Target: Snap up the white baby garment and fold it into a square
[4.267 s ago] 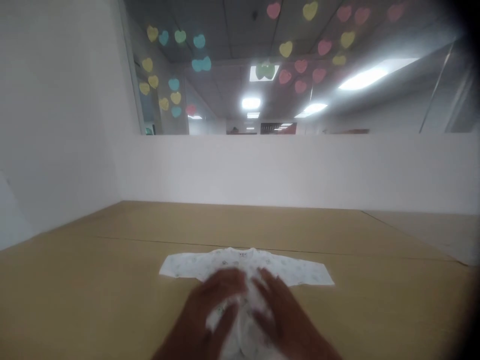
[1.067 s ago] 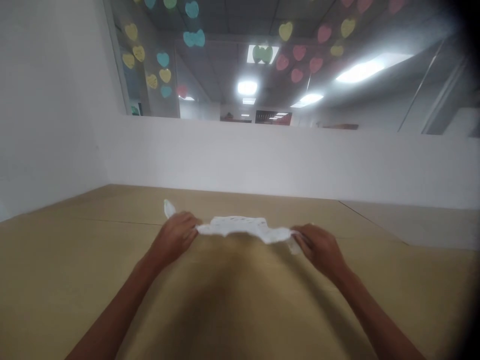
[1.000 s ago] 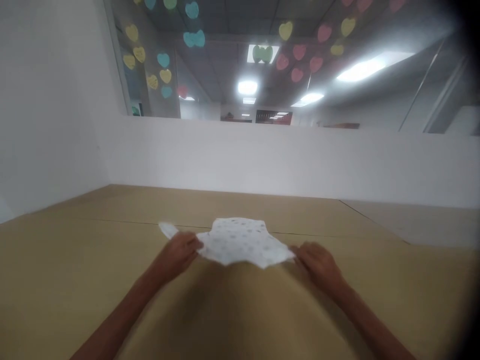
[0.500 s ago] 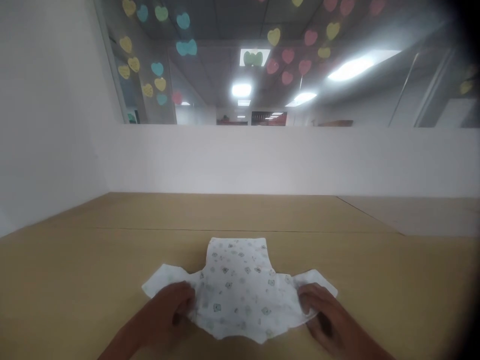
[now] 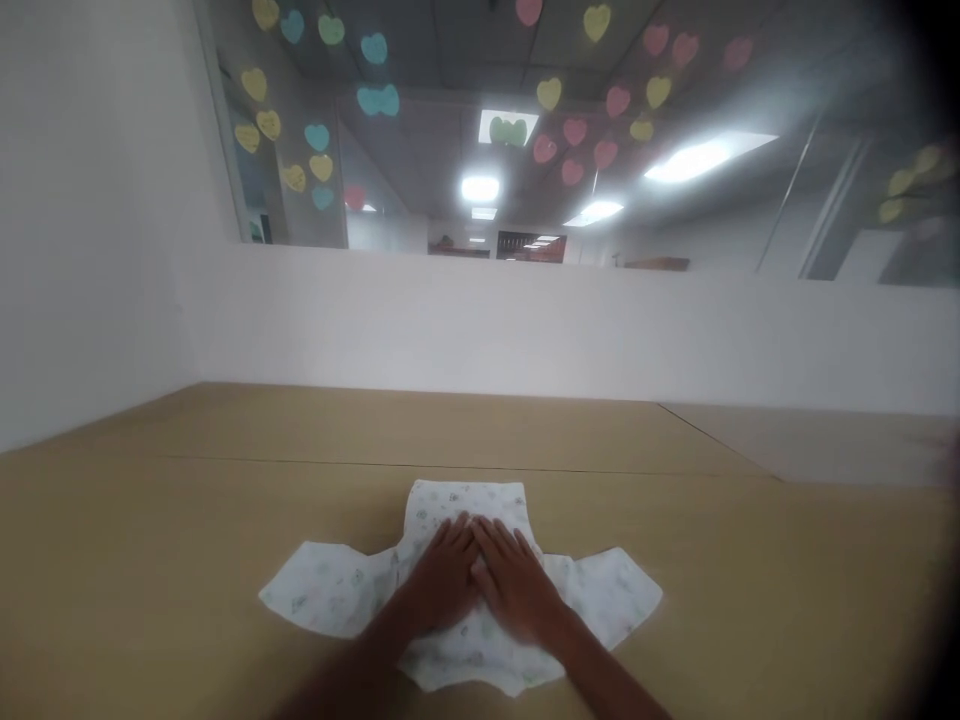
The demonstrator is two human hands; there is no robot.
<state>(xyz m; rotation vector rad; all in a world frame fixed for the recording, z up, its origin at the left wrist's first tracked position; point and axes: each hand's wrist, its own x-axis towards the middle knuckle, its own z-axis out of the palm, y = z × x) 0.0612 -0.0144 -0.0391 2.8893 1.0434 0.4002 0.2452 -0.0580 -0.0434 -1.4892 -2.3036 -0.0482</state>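
Note:
A small white baby shirt (image 5: 465, 495) with a faint printed pattern lies on the wooden table, its two sleeves spread to the sides. The far part of its body is a straight-edged panel, and the scalloped edge faces me. My left hand (image 5: 442, 580) rests flat on the middle of the cloth, fingers stretched forward. Beside it, my right hand (image 5: 517, 585) also lies flat on the shirt, with the fingertips of both hands meeting. Neither hand grips the fabric. The cloth beneath the palms is hidden.
The light wooden table (image 5: 225, 530) has a seam running across it behind the shirt. A white wall (image 5: 450, 320) rises at the back, and another (image 5: 97, 250) stands on the left. Above is a glass window with heart-shaped stickers (image 5: 549, 94) and ceiling lights showing.
Both hands have left the sleeves and come together on the shirt's middle, now flat with fingers extended. The sleeves lie more fully spread. The camera view has shifted slightly.

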